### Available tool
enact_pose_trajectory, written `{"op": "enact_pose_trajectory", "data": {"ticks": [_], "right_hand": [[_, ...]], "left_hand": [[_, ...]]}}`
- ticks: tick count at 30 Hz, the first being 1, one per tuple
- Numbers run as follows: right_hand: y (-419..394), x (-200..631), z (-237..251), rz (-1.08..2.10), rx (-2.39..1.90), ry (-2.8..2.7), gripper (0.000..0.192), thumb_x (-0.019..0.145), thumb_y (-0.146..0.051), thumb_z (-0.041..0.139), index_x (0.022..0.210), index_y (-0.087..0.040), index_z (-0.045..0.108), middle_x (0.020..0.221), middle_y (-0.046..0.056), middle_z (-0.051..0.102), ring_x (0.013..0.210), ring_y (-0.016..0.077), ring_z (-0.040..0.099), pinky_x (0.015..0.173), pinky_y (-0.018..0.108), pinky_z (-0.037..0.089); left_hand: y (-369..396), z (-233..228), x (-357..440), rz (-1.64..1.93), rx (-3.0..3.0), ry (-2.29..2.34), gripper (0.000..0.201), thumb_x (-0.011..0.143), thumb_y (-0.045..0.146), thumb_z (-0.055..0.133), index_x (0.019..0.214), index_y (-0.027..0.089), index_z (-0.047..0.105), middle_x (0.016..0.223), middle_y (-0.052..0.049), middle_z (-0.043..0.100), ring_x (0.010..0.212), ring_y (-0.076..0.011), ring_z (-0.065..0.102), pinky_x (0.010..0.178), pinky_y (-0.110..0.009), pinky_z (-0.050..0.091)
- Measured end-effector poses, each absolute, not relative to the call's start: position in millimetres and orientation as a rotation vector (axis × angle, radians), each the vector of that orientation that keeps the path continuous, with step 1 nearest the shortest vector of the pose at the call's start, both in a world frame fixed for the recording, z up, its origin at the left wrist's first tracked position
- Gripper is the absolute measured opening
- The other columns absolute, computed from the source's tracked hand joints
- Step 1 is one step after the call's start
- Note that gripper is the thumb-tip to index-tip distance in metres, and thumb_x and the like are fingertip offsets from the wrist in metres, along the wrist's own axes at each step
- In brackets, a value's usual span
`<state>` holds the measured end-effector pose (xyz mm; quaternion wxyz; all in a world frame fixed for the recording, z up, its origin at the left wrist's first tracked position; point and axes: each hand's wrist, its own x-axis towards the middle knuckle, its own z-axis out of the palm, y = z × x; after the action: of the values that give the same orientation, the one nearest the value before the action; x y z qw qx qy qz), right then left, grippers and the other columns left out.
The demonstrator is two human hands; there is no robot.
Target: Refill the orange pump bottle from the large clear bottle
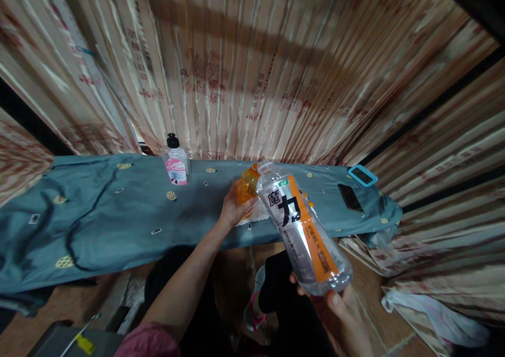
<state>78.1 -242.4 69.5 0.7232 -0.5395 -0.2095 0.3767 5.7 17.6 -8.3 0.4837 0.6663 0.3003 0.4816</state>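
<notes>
My right hand [335,307] grips a large clear plastic bottle [303,236] near its base. The bottle carries an orange and silver label and tilts, with its uncapped neck toward the upper left. At that neck is the mouth of a small translucent orange bottle [246,184], which my left hand [233,207] holds just above the cloth. Whether the two mouths touch I cannot tell. Under the orange bottle lies a white cloth or paper [258,211], partly hidden. Small orange pieces [311,204] show behind the large bottle; what they are is hidden.
A pump-top bottle [176,162] with a pink label stands on the teal patterned cloth [205,210] at left. To the right lie a dark phone [350,197] and a blue-framed digital clock [362,175]. Pleated curtains [236,73] hang behind. A grey stool [74,338] is at lower left.
</notes>
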Motion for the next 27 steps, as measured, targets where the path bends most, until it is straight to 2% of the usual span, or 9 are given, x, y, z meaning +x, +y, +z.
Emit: {"op": "enact_pose_trajectory", "data": {"ticks": [13,22,27], "right_hand": [[-242.2,77.5,71.5,0.839,-1.197,-0.473,0.055,0.061,-0.051,0.081,0.105,-0.022,0.066,0.081,0.010,0.077,0.065,0.0191,0.068,0.060,0.028,0.052],[-242.9,77.0,72.1,0.849,-1.205,-0.455,0.061,0.059,-0.051,0.082,0.110,-0.022,0.064,0.083,0.010,0.077,0.071,0.0209,0.069,0.063,0.028,0.053],[-243.8,81.0,73.8,0.876,-1.227,-0.468,0.051,0.057,-0.052,0.082,0.096,-0.022,0.069,0.079,0.009,0.077,0.068,0.0191,0.069,0.066,0.027,0.052]], "left_hand": [[18.8,-11.6,7.0,1.149,1.562,0.706,0.056,0.068,0.039,0.072,0.117,0.022,0.050,0.113,-0.006,0.065,0.103,-0.0227,0.063,0.094,-0.038,0.050],[18.0,-8.0,6.4,1.139,1.571,0.738,0.057,0.067,0.037,0.072,0.116,0.019,0.050,0.111,-0.006,0.065,0.101,-0.0216,0.064,0.092,-0.037,0.051],[17.3,-4.8,3.3,1.154,1.591,0.724,0.054,0.068,0.039,0.070,0.115,0.019,0.051,0.108,-0.005,0.066,0.098,-0.0207,0.064,0.090,-0.037,0.051]]}}
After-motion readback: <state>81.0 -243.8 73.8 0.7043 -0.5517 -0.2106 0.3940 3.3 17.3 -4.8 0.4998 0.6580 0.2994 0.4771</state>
